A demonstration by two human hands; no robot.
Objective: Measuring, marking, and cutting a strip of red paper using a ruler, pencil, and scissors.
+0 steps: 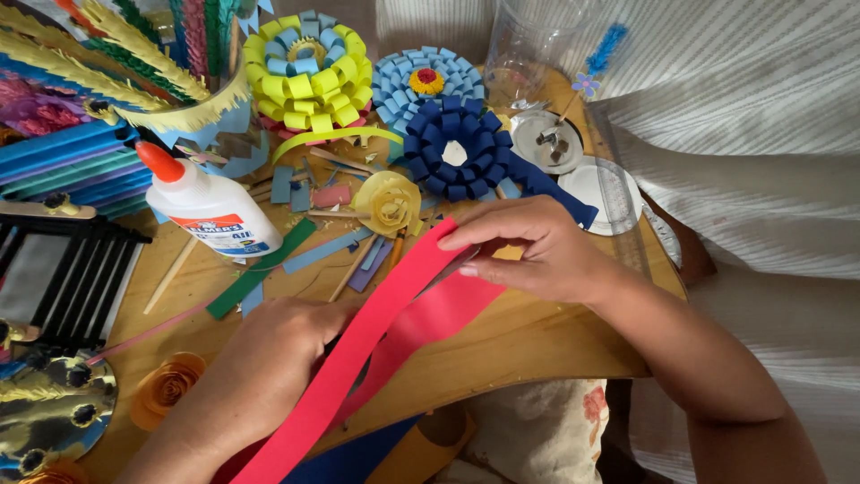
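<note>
Closest to the camera, a long red paper strip [358, 358] runs from the bottom edge up across the wooden table [537, 345]. Under it a blue sheet [358, 462] peeks out at the table's near edge. The left hand [278, 345] sits low on the strip with its fingers curled down. Something dark shows just beside them, but I cannot tell what it is or if the hand holds it. The right hand [528, 246] is a bit higher up. Its fingers are pinched narrow on the top end of the red strip, with the thumb below and the fingers on top.

To the left lies an orange paper rose [166, 387], next to a shiny gold disc [49, 408]. Farther up, a white glue bottle [208, 204] with an orange cap lies on its side. Near it are a green strip [260, 269] and many small paper scraps. A yellow paper rose [387, 203] sits just above the red strip's end.

Farthest back are three big paper flowers: a dark blue one [455, 148], a light blue one [421, 81] and a yellow and blue one [307, 70]. A clear jar [528, 45] stands behind them.
</note>
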